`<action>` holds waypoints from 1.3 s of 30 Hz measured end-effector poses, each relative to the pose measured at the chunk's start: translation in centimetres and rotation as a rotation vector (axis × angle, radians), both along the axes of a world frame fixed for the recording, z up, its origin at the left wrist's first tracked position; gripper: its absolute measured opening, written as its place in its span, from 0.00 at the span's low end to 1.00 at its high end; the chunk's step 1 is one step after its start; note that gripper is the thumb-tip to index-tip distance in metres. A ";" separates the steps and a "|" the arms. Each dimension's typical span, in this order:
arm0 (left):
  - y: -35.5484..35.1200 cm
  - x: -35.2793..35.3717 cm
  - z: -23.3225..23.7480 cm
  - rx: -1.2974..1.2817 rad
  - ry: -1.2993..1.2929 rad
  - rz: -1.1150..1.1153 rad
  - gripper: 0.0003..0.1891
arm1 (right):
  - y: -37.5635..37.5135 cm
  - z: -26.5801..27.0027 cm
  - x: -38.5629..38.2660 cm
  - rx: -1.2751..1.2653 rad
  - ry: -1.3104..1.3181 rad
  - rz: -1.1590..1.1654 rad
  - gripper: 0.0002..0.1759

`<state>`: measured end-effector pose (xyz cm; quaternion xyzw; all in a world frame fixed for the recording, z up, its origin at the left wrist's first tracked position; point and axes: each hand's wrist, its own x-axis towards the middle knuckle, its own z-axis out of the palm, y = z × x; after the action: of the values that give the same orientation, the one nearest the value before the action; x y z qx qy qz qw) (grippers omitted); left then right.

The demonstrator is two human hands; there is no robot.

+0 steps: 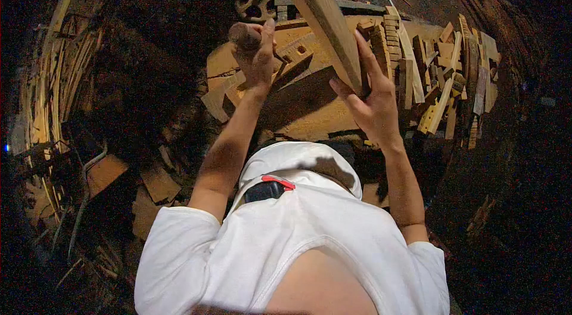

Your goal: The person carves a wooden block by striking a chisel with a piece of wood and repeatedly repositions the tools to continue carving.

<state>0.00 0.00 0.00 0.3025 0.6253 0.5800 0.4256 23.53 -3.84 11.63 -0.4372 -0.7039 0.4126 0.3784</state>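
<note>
A long, thick wooden piece (319,14) slants from the top edge down to my right hand (375,103). The thumb and fingers of that hand hold its lower end from both sides. My left hand (257,59) is closed round a brown, rounded object (243,36) that I cannot make out clearly. Beneath the hands lies a broad wooden work surface (319,121). On it, beside my left hand, rests a wooden block with square holes (293,53).
Many offcuts and wooden strips (441,70) are piled on the right. A dark metal part with round openings (257,4) stands behind my left hand. Long thin sticks (50,88) lean at far left, and boards (159,182) lie low on the left.
</note>
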 end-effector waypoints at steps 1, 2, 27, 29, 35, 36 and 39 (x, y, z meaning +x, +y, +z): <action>-0.1 -0.3 -2.9 0.231 -0.014 0.006 0.10 | 0.2 1.1 -0.4 0.044 -0.001 0.016 0.45; -0.1 -0.3 -3.8 0.463 -0.030 0.011 0.12 | 0.4 2.2 -0.8 0.089 -0.003 0.030 0.45; -8.2 1.7 0.5 0.307 -0.085 0.105 0.11 | -2.4 -5.3 0.6 0.065 -0.157 -0.059 0.47; -7.3 0.4 2.2 0.510 -0.008 0.241 0.10 | -2.2 -8.6 2.5 0.049 -0.275 -0.140 0.48; -9.2 -1.8 4.6 0.402 -0.110 0.325 0.12 | -2.6 -15.8 5.5 -0.212 -0.652 -0.303 0.49; -9.4 -2.5 2.6 0.391 -0.097 0.349 0.09 | -2.3 -16.3 5.5 -0.289 -0.759 -0.321 0.49; -10.9 -3.7 0.8 0.477 0.052 0.388 0.09 | -1.2 -20.6 6.4 -0.184 -0.688 -0.341 0.48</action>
<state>-3.75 -10.86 0.84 0.2836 0.5284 0.7727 0.2080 29.95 -5.08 -8.94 -0.6927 -0.6670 0.2344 0.1426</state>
